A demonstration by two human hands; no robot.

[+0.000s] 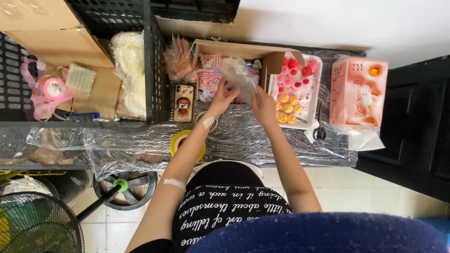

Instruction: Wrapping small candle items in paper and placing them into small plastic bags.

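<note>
We've got both hands up near the far edge of the tabletop (pixel 281 145), which is covered w/ clear plastic sheet. Left hand (pixel 224 96) and right hand (pixel 263 105) are both closed on one clear plastic bag (pixel 239 75): left pinches its left side, right grips lower right edge. The bag sits just beyond the fingers, toward the open cardboard box (pixel 234 49), its long axis running roughly away from us, tilted a bit left. The hands look about equally near, each touching it. What's inside the bag is too blurred to tell.

Counts: 1 bag in hand; 1 white tray (pixel 316 89) just right of the right hand, w/ approx 6 yellow pieces and a cluster of red/pink ones we can't count exactly. 1 pair of scissors (pixel 319 129) right of the tray, 1 pink carton (pixel 357 91) near the right edge. 1 phone (pixel 183 103) w/ a cartoon case left of the left hand, 1 yellow tape roll (pixel 180 140) at the near edge under the left forearm. A black crate (pixel 154 70) stands at the left end.
</note>
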